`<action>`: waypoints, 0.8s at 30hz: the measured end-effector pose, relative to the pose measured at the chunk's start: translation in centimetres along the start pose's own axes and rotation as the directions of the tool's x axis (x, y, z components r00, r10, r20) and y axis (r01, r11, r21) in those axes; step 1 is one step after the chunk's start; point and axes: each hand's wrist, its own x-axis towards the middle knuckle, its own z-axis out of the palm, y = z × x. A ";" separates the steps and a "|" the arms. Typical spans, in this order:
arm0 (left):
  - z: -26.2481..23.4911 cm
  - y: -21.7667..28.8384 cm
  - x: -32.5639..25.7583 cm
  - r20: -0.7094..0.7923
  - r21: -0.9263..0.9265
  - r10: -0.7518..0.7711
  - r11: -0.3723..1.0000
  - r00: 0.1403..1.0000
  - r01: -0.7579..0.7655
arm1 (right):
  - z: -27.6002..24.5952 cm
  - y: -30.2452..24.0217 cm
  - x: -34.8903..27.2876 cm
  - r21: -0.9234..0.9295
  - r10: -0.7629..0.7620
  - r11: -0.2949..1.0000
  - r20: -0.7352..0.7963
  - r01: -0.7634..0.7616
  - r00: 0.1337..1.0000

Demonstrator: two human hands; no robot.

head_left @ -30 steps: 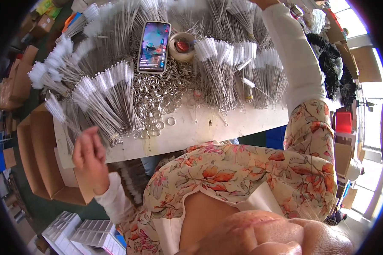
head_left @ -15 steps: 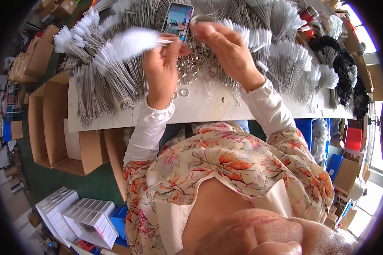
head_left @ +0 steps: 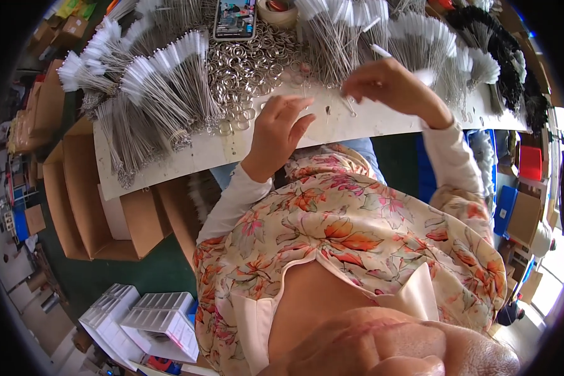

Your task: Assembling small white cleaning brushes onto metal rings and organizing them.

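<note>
My left hand (head_left: 277, 135) is above the front of the white table (head_left: 188, 156), its fingers stretched and thumb apart, with nothing visible in it. My right hand (head_left: 388, 88) hangs farther right, fingers bent and partly smeared by motion; whether it grips anything is unclear. A blurred white tuft (head_left: 425, 76) shows just behind its wrist. Near its fingertips a thin wire with a looped end (head_left: 353, 109) lies on the table. Beyond my left hand spreads a heap of metal rings (head_left: 250, 62). Bundles of white-tipped wire brushes (head_left: 169, 78) lie to the left.
A phone (head_left: 235, 20) stands behind the rings, beside a round tape roll (head_left: 277, 14). More white brushes (head_left: 338, 44) and black brushes (head_left: 504, 69) line the right side. Open cardboard boxes (head_left: 116, 213) stand left below the table, with white plastic racks (head_left: 156, 319) nearer.
The white brush bundle has left my left hand, which moved nearer me and opened. My right hand swung right, away from the phone. The whole view has shifted slightly.
</note>
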 end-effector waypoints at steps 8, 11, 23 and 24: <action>1.7 0.5 -2.5 0.284 -0.174 -0.201 0.951 0.938 0.256 | 8.2 6.4 -3.7 -0.809 0.028 0.587 0.068 0.039 0.997; 1.2 1.4 -2.6 0.228 -0.205 -0.117 0.965 0.967 0.165 | 8.1 4.7 -2.5 -0.281 0.048 0.959 0.097 -0.019 0.994; 2.0 1.5 2.1 0.124 -0.141 0.353 0.931 0.927 -0.336 | 4.3 5.3 -4.0 0.677 0.279 0.504 0.460 -0.536 0.843; 1.8 0.7 1.9 0.133 0.045 0.205 0.976 0.970 -0.212 | 3.3 4.8 -3.8 0.509 0.310 0.738 0.327 -0.443 0.893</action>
